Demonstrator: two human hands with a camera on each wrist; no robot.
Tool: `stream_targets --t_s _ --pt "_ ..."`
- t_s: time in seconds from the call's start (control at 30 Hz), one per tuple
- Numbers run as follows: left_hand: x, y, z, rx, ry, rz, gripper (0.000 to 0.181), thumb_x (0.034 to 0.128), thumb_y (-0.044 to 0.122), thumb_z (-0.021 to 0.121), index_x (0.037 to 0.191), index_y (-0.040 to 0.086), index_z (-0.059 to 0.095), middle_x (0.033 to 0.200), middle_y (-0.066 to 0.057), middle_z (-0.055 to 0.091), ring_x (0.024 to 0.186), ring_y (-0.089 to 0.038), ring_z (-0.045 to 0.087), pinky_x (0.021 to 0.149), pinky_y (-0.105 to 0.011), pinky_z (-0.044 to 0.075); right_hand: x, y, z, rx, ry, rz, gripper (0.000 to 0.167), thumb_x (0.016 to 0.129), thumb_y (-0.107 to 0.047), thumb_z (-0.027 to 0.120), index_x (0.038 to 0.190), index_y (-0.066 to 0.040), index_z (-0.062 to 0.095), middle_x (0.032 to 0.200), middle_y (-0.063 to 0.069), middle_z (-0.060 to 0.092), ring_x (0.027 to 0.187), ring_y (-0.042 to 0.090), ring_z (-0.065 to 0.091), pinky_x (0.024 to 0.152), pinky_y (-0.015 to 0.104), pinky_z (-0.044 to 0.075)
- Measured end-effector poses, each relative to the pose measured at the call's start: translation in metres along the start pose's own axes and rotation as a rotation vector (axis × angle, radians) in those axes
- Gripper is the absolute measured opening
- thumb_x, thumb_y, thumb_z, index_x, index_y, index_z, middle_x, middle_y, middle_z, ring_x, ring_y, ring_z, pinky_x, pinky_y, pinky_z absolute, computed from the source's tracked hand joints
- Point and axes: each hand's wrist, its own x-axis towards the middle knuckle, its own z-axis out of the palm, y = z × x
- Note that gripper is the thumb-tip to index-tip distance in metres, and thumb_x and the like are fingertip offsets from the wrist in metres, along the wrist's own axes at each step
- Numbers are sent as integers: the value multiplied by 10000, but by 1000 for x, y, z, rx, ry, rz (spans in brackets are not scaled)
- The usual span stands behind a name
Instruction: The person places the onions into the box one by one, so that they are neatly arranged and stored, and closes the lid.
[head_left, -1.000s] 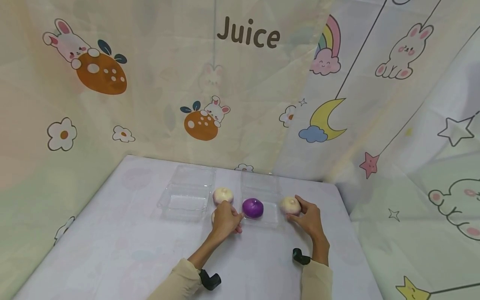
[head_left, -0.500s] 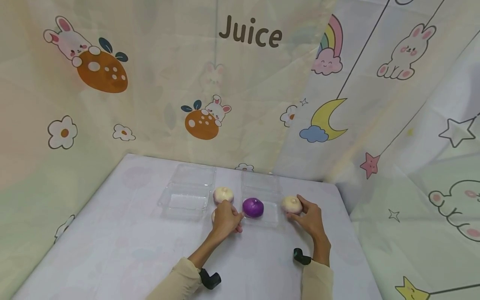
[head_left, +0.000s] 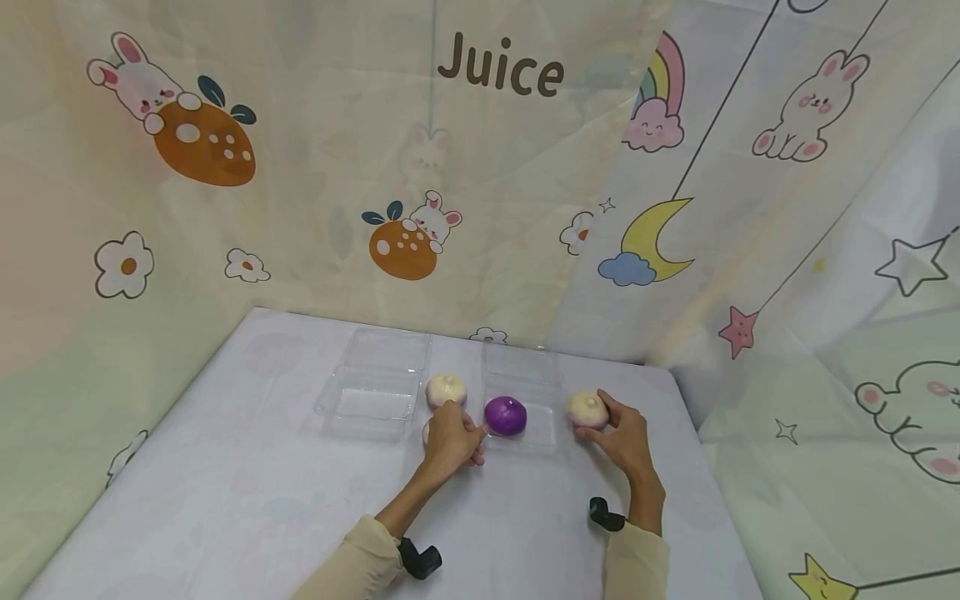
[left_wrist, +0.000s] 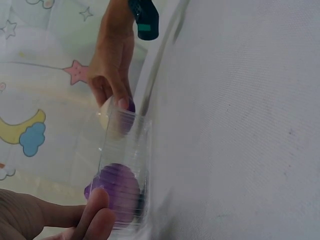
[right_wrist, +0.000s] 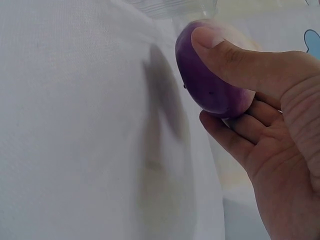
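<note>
Nearest: a beige sleeve (head_left: 352, 558) on the left arm and a dark wrist device (head_left: 420, 560).
Left hand (head_left: 452, 437): fingertips bent together at the near-left side of the open clear box (head_left: 543, 427); cannot tell whether they pinch its edge.
Right hand (head_left: 624, 435): thumb and fingers pinch a white-and-purple turnip (head_left: 587, 410), just right of that box; it appears raised off the table (head_left: 517, 533), its shadow apart from it.
Between the hands: purple onion (head_left: 506, 416), sitting in the left part of the box.
Just beyond the left hand: second turnip (head_left: 446, 390); a third pale item (head_left: 426, 433) mostly hidden behind that hand.
Farther, left of the left hand: another open box (head_left: 375, 402).
Beyond both hands: printed wall cloth (head_left: 315, 125).
</note>
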Motion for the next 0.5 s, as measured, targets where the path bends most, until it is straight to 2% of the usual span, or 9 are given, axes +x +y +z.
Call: stream_targets --t_s 0.27,0.5 --pt "-2 1 0 15 3 -2 270 942 -7 799 689 -32 707 523 -53 692 407 -152 689 428 -357 627 -2 2 -1 -7 -10 9 900 831 -96 959 1580 73 489 1562 307 573 1398 476 633 1194 592 507" --pt "-2 1 -1 11 10 15 269 938 -22 796 688 -44 698 534 -88 700 411 -179 698 426 -374 627 -3 4 -2 -19 23 -15 890 809 -107 978 1552 80 525 1530 307 599 1367 467 653 1167 587 521"
